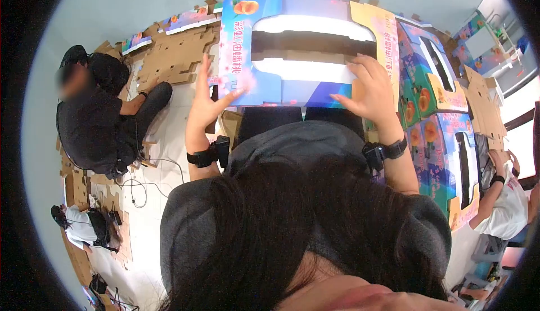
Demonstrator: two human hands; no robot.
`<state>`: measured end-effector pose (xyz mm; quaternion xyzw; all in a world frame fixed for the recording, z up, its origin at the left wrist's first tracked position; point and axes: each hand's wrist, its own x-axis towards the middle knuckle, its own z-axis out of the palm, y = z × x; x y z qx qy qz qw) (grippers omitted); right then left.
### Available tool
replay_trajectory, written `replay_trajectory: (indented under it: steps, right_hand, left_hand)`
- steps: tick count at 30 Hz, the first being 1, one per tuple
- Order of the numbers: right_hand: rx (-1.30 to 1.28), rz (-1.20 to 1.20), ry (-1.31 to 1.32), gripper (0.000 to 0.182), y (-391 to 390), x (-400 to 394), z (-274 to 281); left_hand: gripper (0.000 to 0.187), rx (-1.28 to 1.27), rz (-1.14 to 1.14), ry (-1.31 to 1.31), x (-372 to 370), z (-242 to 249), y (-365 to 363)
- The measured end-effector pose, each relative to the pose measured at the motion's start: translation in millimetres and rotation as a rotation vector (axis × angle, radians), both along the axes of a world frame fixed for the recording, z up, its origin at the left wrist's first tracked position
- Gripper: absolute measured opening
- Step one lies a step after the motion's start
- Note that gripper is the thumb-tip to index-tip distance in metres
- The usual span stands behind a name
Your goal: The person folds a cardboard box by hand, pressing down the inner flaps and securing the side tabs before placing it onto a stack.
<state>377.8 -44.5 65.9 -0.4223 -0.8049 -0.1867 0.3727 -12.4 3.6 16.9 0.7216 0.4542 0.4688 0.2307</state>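
Note:
A printed peach carton point(270, 88) with blue, purple and yellow panels lies in front of me, over my lap. Its upper face has a large cut-out, with white and brown cardboard showing inside. My left hand point(216, 100) is at the carton's left side, fingers stretched upward and thumb spread across the near left corner. On the right, my right hand point(368, 88) rests with fingers spread over the near right part, beside the yellow panel. Both hands wear a dark wrist strap. Neither hand is wrapped round the carton.
Similar peach cartons point(419, 139) are stacked close to my right. Flat brown cardboard sheets point(174, 57) lie at the far left. A seated person in black point(93, 125) is on the left, with a cable point(138, 193) on the floor. Another person in white point(500, 209) is at the right.

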Motion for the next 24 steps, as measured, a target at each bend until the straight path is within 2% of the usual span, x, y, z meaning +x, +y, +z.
replay_trajectory:
  steps: [3,6,7,11,15,18,21,24]
  right_hand:
    - [-0.023,-0.027,-0.059,0.061,-3,-1,2]
    - [-0.15,-0.116,-0.063,0.053,-6,0,-1]
    - [-0.207,-0.157,-0.055,0.049,-7,1,-4]
    - [-0.149,-0.164,-0.031,0.038,-4,3,-7]
    - [-0.139,-0.156,0.018,0.027,-2,7,-9]
    - [-0.126,-0.156,0.071,0.024,2,9,-10]
    - [-0.118,-0.15,0.102,0.023,4,10,-12]
    - [-0.104,-0.155,0.104,0.023,3,12,-13]
  left_hand:
    - [0.119,-0.368,-0.191,-0.213,2,-15,2]
    - [0.123,-0.5,-0.194,-0.246,2,-22,9]
    - [0.123,-0.479,-0.167,-0.26,3,-24,11]
    - [0.123,-0.46,-0.083,-0.312,12,-24,9]
    - [0.122,-0.476,-0.043,-0.42,34,0,-10]
    - [0.122,-0.436,0.028,-0.68,51,-13,-4]
    - [0.114,-0.426,0.087,-1.021,82,-5,-15]
    - [0.103,-0.353,0.06,-1.219,102,-14,-17]
